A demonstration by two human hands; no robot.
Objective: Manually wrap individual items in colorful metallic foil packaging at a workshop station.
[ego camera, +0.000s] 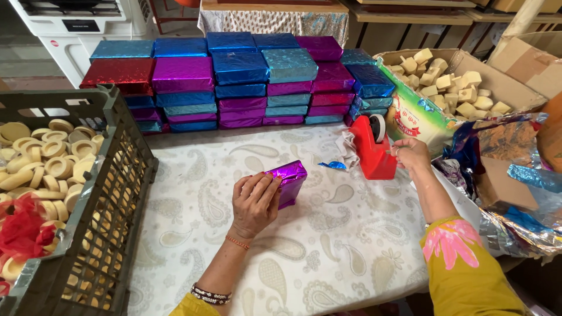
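A purple foil-wrapped box (286,182) is pinned to the desk (328,246) while tape is fetched.

The left hand (255,202) presses down, fingers (266,182) together over the foil fold, apparently to stop it springing open; the right hand (411,153) pinches at the red tape dispenser (372,153), set within reach beside stacked finished boxes (240,82).

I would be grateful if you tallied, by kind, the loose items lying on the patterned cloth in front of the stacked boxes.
Purple foil-wrapped box: 1
Red tape dispenser: 1
Blue foil scrap: 1
Crumpled white piece: 1
Total: 4
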